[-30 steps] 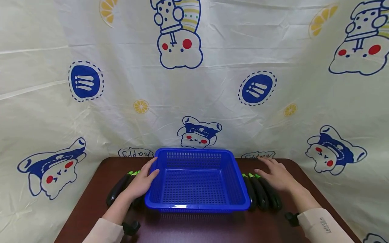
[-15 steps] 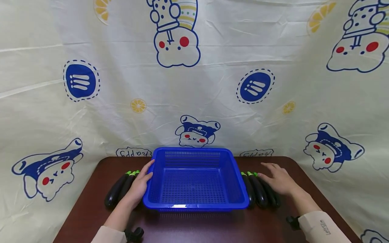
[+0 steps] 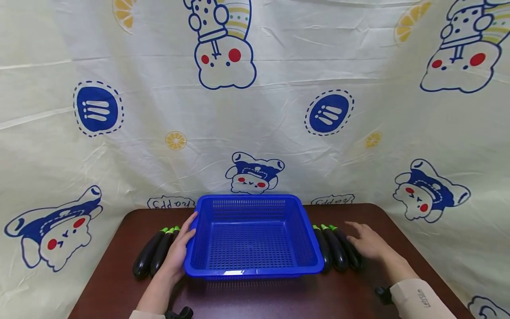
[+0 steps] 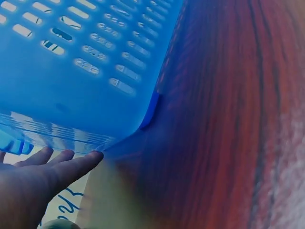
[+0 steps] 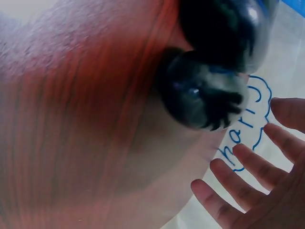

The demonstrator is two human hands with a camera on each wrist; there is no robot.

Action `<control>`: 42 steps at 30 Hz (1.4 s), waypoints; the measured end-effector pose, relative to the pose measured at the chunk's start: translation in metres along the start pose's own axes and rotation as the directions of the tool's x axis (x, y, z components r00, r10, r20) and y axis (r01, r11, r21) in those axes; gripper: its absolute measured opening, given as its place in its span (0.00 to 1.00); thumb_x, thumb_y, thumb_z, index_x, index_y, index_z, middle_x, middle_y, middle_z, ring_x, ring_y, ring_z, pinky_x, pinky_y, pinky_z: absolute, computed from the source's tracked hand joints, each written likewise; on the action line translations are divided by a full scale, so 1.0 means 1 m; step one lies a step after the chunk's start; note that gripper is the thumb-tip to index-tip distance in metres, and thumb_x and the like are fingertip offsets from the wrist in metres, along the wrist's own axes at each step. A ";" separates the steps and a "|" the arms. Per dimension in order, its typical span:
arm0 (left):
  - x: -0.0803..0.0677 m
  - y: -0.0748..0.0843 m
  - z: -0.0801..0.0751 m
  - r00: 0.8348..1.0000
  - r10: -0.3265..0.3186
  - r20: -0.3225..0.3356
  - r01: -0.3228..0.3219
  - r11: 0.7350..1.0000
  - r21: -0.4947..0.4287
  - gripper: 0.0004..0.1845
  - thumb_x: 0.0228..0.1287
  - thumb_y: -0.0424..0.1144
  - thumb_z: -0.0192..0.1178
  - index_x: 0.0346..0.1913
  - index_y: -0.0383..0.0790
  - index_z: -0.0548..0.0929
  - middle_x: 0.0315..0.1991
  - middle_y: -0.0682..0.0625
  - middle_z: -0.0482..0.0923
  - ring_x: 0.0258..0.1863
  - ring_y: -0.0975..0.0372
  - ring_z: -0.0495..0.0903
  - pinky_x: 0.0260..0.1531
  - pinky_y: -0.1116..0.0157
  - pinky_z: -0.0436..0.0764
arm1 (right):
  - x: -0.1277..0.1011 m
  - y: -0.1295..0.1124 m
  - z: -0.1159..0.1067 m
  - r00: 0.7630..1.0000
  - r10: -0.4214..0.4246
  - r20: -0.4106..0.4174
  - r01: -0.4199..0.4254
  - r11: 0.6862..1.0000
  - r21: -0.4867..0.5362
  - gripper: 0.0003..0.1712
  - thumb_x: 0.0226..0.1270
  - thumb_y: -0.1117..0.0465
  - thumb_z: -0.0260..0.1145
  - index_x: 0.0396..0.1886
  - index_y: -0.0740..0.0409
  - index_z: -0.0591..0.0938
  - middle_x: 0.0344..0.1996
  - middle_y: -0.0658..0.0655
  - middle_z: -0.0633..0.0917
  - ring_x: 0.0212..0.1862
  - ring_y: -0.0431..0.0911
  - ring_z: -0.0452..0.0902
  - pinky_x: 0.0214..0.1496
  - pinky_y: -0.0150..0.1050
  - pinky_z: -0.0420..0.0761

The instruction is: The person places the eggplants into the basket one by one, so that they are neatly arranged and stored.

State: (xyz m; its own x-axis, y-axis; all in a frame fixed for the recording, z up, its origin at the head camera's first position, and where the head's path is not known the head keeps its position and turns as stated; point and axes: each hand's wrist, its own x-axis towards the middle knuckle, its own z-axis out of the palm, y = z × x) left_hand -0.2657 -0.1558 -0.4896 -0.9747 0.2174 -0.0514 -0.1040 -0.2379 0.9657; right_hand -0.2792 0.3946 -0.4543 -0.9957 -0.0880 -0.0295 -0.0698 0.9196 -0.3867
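Two cream sleeves enter from the near edge of a dark brown table, where a person works with both hands well apart, one on each side of a blue perforated plastic basket. The left hand lies with straight fingers along the basket's left wall, fingertips touching the rim in the left wrist view; it grips nothing. Just left of that hand, dark purple eggplants with green stems lie side by side, pointing from near to far; two show plainly and a third stem peeks beside the hand. The basket sits in the middle of the table, upright, with nothing inside. On its right, three more eggplants lie in a row just beside the basket wall. The right hand rests flat over the rightmost of these, fingers spread and relaxed; the right wrist view shows the glossy rounded end of an eggplant close to the open fingers. Behind the table hangs a cream curtain printed with blue cartoon figures and lemon slices.
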 end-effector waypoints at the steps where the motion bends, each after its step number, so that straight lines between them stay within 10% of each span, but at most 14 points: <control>1: -0.001 -0.001 0.000 1.000 0.003 0.006 -0.003 1.000 -0.013 0.28 0.86 0.44 0.35 0.82 0.67 0.52 0.85 0.50 0.45 0.77 0.43 0.59 0.62 0.56 0.73 | 0.000 0.002 0.001 1.000 0.002 0.006 -0.002 1.000 0.006 0.31 0.78 0.58 0.59 0.74 0.68 0.68 0.67 0.81 0.70 0.67 0.77 0.68 0.61 0.71 0.71; 17: -0.006 -0.011 -0.003 0.998 0.016 0.061 -0.008 0.991 -0.132 0.30 0.86 0.44 0.34 0.83 0.71 0.45 0.85 0.53 0.41 0.77 0.49 0.60 0.65 0.57 0.72 | 0.001 0.016 0.013 0.999 -0.014 0.037 0.011 0.997 0.074 0.24 0.76 0.55 0.64 0.67 0.58 0.78 0.54 0.68 0.86 0.57 0.66 0.82 0.54 0.64 0.79; 42: 0.001 -0.014 -0.007 0.999 0.026 -0.039 -0.027 0.999 -0.017 0.25 0.84 0.44 0.41 0.78 0.60 0.57 0.78 0.44 0.57 0.66 0.45 0.71 0.54 0.57 0.79 | 0.006 0.011 0.006 0.998 0.008 0.057 -0.009 1.000 0.029 0.26 0.77 0.55 0.62 0.70 0.56 0.75 0.56 0.74 0.84 0.57 0.70 0.81 0.50 0.64 0.79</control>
State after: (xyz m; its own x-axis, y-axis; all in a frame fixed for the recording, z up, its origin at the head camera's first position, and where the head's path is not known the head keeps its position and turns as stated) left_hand -0.2668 -0.1587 -0.5048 -0.9841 0.1741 -0.0362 -0.0813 -0.2597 0.9623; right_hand -0.2851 0.4017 -0.4644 -0.9911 -0.1028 -0.0849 -0.0589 0.9089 -0.4129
